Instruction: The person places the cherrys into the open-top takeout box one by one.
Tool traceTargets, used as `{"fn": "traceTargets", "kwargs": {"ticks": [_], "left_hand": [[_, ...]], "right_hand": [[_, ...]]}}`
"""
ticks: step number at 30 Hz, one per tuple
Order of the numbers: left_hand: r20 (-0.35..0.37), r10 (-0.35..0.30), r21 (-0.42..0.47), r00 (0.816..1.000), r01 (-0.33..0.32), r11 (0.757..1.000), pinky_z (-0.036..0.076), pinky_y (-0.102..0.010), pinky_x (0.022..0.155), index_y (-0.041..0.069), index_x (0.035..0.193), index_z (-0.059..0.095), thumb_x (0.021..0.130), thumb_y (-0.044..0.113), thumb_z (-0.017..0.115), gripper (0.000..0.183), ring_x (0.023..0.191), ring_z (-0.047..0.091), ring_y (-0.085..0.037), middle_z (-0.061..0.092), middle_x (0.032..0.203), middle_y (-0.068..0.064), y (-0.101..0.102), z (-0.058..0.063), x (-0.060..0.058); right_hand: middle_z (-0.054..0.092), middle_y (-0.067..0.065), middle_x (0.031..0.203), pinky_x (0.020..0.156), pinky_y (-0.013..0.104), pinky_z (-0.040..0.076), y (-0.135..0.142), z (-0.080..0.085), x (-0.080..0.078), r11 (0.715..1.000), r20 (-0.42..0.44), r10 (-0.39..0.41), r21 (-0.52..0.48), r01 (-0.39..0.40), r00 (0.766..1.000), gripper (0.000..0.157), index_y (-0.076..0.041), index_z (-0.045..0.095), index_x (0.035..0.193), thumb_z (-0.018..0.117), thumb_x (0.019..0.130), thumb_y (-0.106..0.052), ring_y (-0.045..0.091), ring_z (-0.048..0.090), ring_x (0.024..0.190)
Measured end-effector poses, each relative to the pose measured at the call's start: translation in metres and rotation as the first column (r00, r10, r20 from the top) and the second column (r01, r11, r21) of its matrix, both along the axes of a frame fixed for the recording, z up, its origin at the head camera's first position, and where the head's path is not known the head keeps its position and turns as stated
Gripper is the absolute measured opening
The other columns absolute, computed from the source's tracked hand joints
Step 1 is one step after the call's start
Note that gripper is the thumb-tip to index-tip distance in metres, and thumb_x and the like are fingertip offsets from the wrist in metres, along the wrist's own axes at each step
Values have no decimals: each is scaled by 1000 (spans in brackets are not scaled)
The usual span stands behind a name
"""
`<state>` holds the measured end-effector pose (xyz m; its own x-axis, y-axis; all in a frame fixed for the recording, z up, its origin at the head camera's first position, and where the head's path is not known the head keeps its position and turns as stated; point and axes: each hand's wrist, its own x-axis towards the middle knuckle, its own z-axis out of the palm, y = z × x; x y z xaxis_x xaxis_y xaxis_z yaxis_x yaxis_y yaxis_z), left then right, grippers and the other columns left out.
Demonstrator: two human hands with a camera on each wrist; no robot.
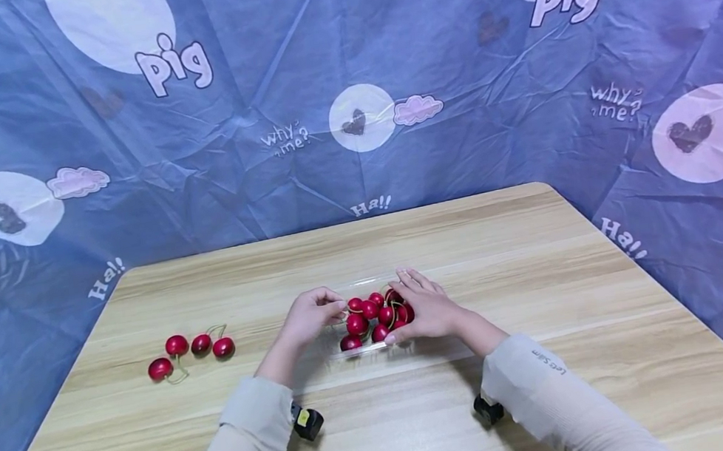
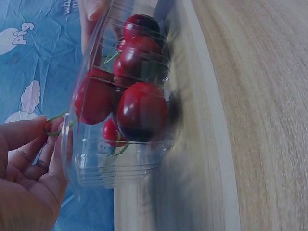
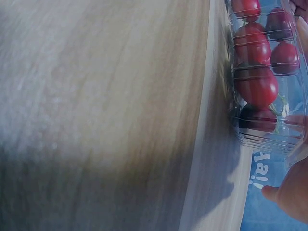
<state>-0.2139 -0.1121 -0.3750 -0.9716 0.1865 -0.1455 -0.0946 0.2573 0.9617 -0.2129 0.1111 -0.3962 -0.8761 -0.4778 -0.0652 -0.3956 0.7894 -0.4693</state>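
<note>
A clear plastic box (image 1: 357,352) with ribbed sides holds several red cherries (image 2: 142,111) with green stems. At its left rim my left hand (image 1: 313,314) pinches a green cherry stem (image 2: 54,117) between thumb and fingers. The cherry on that stem is hidden among the others. My right hand (image 1: 426,309) lies over the right end of the box, its fingers extended toward the far rim and its thumb at the near rim. In the right wrist view the thumb (image 3: 270,193) sticks out beside the box's end.
On the wooden table (image 1: 541,272), left of the box, lie a pair of cherries (image 1: 176,345) joined by their stems and another pair (image 1: 202,345) close beside it. A blue printed cloth (image 1: 303,180) hangs behind the table. Both wrists carry small black cameras (image 1: 308,423).
</note>
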Motion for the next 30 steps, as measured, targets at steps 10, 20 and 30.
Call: {"fn": "traceTargets", "kwargs": {"ticks": [10,20,30], "left_hand": [[37,7,-77,999,-4,997,50,-29,63,-7,83,58,80,0,57,8,66,56,-17,58,74,-11,5,-1,0],[59,-53,-138,997,61,989,50,-29,64,-5,80,58,79,1,58,6,67,57,-16,57,73,-7,7,1,-2],[65,-59,-136,996,67,988,49,-28,66,-7,85,57,79,0,57,10,68,57,-15,58,77,-12,6,-2,-5]], "right_hand": [[7,13,143,98,53,9,0,1,-1,1000,-5,6,5,-6,1000,104,-7,26,136,56,59,-70,30,2,129],[8,14,143,98,53,9,0,2,-2,1000,-4,11,1,-11,1000,103,-6,27,135,57,60,-68,29,1,129],[9,14,143,98,54,9,1,1,-1,1000,-5,12,5,-12,1000,104,-6,26,135,56,59,-70,30,2,129]]}}
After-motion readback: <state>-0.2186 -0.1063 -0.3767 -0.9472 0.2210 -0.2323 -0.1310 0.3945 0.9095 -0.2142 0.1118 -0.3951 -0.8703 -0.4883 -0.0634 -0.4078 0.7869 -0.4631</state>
